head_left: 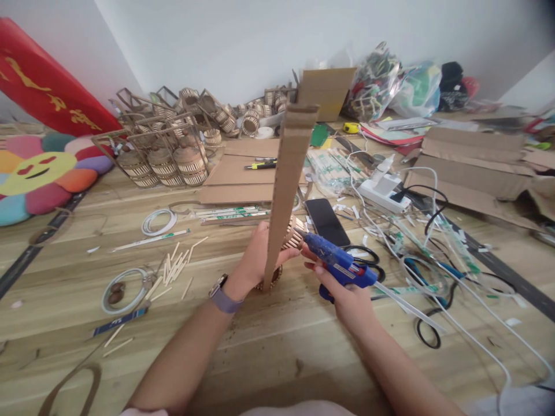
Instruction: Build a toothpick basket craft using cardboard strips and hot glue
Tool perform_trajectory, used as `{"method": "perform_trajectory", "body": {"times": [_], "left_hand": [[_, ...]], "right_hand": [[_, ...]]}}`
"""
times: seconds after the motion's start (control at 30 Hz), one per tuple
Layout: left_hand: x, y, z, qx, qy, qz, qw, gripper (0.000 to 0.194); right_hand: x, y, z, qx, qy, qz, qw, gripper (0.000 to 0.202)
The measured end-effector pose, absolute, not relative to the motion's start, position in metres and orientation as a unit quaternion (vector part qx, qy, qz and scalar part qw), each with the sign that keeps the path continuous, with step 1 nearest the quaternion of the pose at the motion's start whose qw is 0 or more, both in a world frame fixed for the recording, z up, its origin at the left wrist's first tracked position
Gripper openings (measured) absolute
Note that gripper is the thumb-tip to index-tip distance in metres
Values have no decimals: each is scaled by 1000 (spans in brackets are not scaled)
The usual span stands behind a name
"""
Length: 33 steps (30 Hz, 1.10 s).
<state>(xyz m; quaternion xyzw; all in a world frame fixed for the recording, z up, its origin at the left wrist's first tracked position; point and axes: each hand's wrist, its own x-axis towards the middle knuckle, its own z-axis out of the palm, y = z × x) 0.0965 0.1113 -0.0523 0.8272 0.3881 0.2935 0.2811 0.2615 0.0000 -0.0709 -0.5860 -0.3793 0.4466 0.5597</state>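
Note:
A blue hot glue gun [340,260] is gripped in my right hand [349,297], with a long glue stick [407,306] reaching out of its back end. Its nozzle is close to a small barrel of wooden sticks [293,232]; whether the two touch I cannot tell. My left hand [256,254], with a watch on its wrist, is closed around that barrel. A tall cardboard strip [289,167] stands upright in front of the barrel and covers part of it and of my left fingers. Under my left hand, another stick-covered rim [276,277] shows at the strip's foot.
Loose sticks [176,266] and tape rolls [125,290] lie at left. Framed stick barrels [162,164] stand at the back left. A phone [327,221], black-handled scissors [366,254], a power strip [384,193] and tangled white cables lie at right. Flat cardboard [238,173] lies behind.

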Motion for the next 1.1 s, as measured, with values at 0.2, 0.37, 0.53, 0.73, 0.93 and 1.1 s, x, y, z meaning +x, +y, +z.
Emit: {"method": "perform_trajectory", "body": {"times": [0.2, 0.37, 0.53, 0.73, 0.93, 1.1], "left_hand": [[97, 109, -50, 830, 379, 292, 286, 17], [97, 110, -51, 828, 379, 295, 291, 16], [95, 110, -53, 816, 384, 309, 301, 18], [91, 112, -51, 818, 381, 301, 308, 23], [88, 113, -45, 807, 405, 295, 311, 19], [87, 112, -44, 796, 417, 294, 326, 20]], "right_hand": [[260, 4, -67, -570, -382, 443, 577, 31], [261, 5, -70, -573, -417, 433, 557, 31], [271, 3, -68, -571, -424, 411, 570, 30], [305, -3, -59, -580, -495, 383, 521, 29], [315, -4, -59, -590, -522, 385, 481, 44], [315, -4, -64, -609, -508, 406, 453, 46]]}}
